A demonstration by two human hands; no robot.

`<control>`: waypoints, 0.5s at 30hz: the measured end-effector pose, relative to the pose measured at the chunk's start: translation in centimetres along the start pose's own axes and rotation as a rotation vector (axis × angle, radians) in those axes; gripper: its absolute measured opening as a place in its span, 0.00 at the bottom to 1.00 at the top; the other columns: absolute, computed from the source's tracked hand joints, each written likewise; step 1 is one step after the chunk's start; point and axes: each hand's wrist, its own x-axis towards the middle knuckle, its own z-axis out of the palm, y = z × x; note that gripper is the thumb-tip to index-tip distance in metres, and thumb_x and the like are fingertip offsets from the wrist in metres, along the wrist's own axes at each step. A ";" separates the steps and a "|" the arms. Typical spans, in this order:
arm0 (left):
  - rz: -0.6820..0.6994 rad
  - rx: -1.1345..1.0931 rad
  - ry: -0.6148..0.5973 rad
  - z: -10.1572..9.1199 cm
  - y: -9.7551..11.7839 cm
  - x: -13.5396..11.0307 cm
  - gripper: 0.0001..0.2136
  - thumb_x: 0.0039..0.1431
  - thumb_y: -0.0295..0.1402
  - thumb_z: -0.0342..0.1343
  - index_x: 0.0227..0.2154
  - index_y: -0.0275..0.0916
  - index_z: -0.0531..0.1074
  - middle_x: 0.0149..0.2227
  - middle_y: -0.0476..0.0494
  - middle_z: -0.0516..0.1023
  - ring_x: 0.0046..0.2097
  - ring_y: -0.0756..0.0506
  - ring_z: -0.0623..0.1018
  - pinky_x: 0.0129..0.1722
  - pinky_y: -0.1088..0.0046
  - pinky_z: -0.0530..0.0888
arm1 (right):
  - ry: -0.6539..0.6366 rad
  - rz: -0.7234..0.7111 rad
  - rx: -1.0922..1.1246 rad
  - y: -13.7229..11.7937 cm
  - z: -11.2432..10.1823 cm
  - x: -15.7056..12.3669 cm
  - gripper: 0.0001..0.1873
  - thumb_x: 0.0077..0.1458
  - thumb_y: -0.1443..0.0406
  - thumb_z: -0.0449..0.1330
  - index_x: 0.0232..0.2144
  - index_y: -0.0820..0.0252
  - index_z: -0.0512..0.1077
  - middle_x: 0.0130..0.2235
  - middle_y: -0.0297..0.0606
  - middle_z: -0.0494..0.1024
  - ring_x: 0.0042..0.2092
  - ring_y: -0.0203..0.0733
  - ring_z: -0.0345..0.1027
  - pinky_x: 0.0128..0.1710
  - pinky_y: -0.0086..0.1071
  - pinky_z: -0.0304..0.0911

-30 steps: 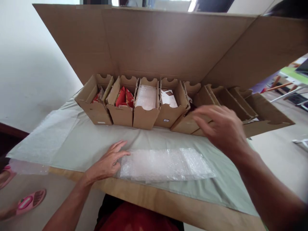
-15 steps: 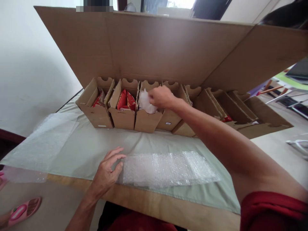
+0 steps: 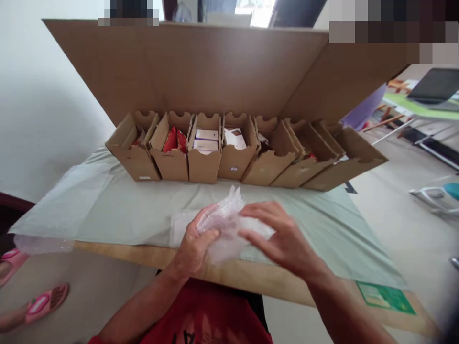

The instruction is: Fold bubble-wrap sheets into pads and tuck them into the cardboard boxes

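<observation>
My left hand [image 3: 193, 246] is closed around a crumpled bundle of bubble wrap [image 3: 225, 215] above the front of the table. Whatever the wrap may contain cannot be made out. Close to the bundle's right side is my right hand [image 3: 285, 234], its thumb and fingers spread apart and slightly blurred. Beneath both hands lies a flat sheet of bubble wrap [image 3: 179, 227], partly covered by them. Behind stands a row of cardboard bins; the third bin [image 3: 202, 167] holds white boxes [image 3: 207, 139] with a purple stripe.
Red packets [image 3: 172, 139] lie in the second bin, and a white carton [image 3: 234, 138] in the fourth. A tall cardboard panel [image 3: 222, 71] rises behind. More bubble wrap [image 3: 68, 200] hangs over the table's left end. Someone's foot in a pink sandal [image 3: 46, 303] shows at lower left.
My right hand has come back from the third bin to the table front. The bubble wrap bundle from that bin is now in my left hand, and white boxes show there.
</observation>
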 end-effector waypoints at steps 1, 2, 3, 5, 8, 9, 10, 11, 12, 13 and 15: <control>-0.067 -0.033 0.008 0.2 -0.4 -0.2 0.25 0.52 0.34 0.66 0.55 0.42 0.76 0.47 0.43 0.83 0.50 0.40 0.80 0.53 0.64 0.74 | 0.034 0.108 0.074 1.5 -0.2 -1.2 0.17 0.62 0.54 0.63 0.50 0.52 0.76 0.50 0.44 0.82 0.52 0.51 0.75 0.52 0.47 0.67; -0.131 -0.055 -0.005 0.2 -0.7 -0.4 0.23 0.50 0.31 0.65 0.51 0.41 0.79 0.44 0.45 0.84 0.47 0.41 0.80 0.50 0.67 0.74 | 0.062 0.215 0.160 3.1 -0.4 -2.2 0.22 0.61 0.50 0.63 0.54 0.51 0.74 0.56 0.45 0.79 0.57 0.53 0.73 0.54 0.48 0.67; -0.188 -0.064 -0.041 0.1 -1.0 -0.6 0.22 0.47 0.29 0.64 0.48 0.41 0.81 0.43 0.46 0.84 0.46 0.42 0.80 0.49 0.69 0.73 | 0.049 0.295 0.271 4.7 -0.5 -3.1 0.30 0.59 0.46 0.63 0.59 0.49 0.71 0.61 0.46 0.75 0.61 0.55 0.70 0.55 0.50 0.67; -0.252 -0.071 -0.136 0.0 -1.0 -0.9 0.21 0.43 0.26 0.63 0.44 0.43 0.83 0.42 0.47 0.85 0.45 0.43 0.80 0.47 0.70 0.72 | -0.076 0.379 0.516 7.3 -0.5 -4.5 0.42 0.54 0.38 0.62 0.64 0.48 0.66 0.64 0.48 0.72 0.64 0.57 0.66 0.56 0.51 0.68; -0.255 -0.031 -0.263 -0.1 -0.1 -0.8 0.22 0.42 0.26 0.61 0.43 0.43 0.84 0.41 0.47 0.85 0.45 0.42 0.80 0.46 0.70 0.73 | -0.328 0.388 0.775 9.0 0.0 -5.2 0.44 0.49 0.35 0.64 0.60 0.51 0.71 0.53 0.46 0.80 0.52 0.55 0.76 0.45 0.44 0.73; -0.233 0.014 -0.280 -0.2 0.4 -0.5 0.22 0.43 0.27 0.61 0.44 0.43 0.84 0.42 0.46 0.85 0.45 0.41 0.80 0.45 0.69 0.73 | -0.362 0.400 0.814 9.1 0.2 -5.2 0.40 0.49 0.37 0.65 0.56 0.52 0.73 0.46 0.44 0.82 0.44 0.51 0.79 0.38 0.39 0.73; -0.203 0.075 -0.278 -0.5 0.8 -0.1 0.22 0.44 0.27 0.61 0.45 0.42 0.83 0.42 0.46 0.85 0.44 0.42 0.80 0.44 0.69 0.73 | -0.355 0.423 0.830 9.2 0.4 -5.0 0.35 0.51 0.40 0.66 0.53 0.53 0.75 0.40 0.41 0.82 0.36 0.46 0.78 0.32 0.36 0.71; -0.170 0.153 -0.256 -0.9 1.1 0.4 0.22 0.46 0.28 0.60 0.47 0.42 0.82 0.42 0.45 0.84 0.43 0.42 0.80 0.43 0.70 0.73 | -0.316 0.453 0.818 9.4 0.5 -4.8 0.30 0.53 0.43 0.66 0.51 0.54 0.75 0.36 0.38 0.81 0.30 0.42 0.75 0.27 0.33 0.68; -0.132 0.248 -0.213 -1.5 1.1 1.0 0.21 0.48 0.28 0.60 0.48 0.42 0.81 0.42 0.46 0.84 0.41 0.44 0.79 0.42 0.70 0.74 | -0.256 0.480 0.772 9.6 0.8 -4.4 0.26 0.56 0.46 0.65 0.50 0.55 0.75 0.32 0.36 0.80 0.27 0.40 0.73 0.25 0.32 0.65; -0.092 0.359 -0.156 -2.3 1.0 1.6 0.22 0.50 0.28 0.59 0.50 0.41 0.80 0.40 0.46 0.84 0.39 0.44 0.79 0.40 0.71 0.74 | -0.200 0.492 0.689 10.0 1.1 -4.1 0.24 0.57 0.49 0.65 0.50 0.55 0.74 0.30 0.35 0.79 0.26 0.40 0.72 0.24 0.31 0.64; -0.004 0.635 -0.014 -3.9 0.1 2.8 0.23 0.51 0.27 0.56 0.52 0.41 0.78 0.36 0.47 0.82 0.38 0.44 0.79 0.41 0.70 0.74 | -0.134 0.472 0.405 11.1 2.3 -3.4 0.22 0.57 0.52 0.64 0.50 0.56 0.75 0.27 0.33 0.78 0.26 0.42 0.72 0.25 0.33 0.64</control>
